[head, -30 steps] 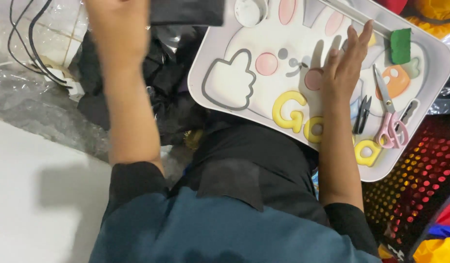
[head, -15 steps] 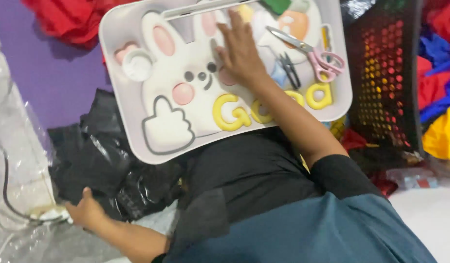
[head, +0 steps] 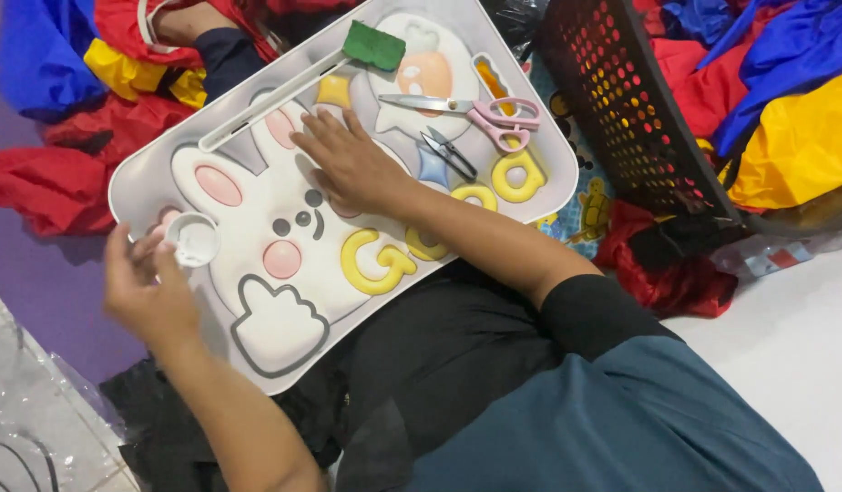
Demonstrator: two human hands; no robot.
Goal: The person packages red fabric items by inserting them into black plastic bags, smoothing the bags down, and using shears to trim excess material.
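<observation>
While beside scissors (head: 480,112), black basket (head: 621,109).

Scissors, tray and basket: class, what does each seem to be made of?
Scissors: shiny metal blades, pink handles probably plastic. Tray: smooth, pale, moulded surface with a slight sheen, likely plastic. Basket: dark rigid wall pierced with regular holes, probably plastic.

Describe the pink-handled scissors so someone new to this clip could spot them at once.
Find the big white rabbit-print tray on the person's lap. Follow it to its far right corner, beyond the right hand. The pink-handled scissors lie there, closed, blades pointing left; the small black snips beside them are shorter, with no loop handles.
</observation>
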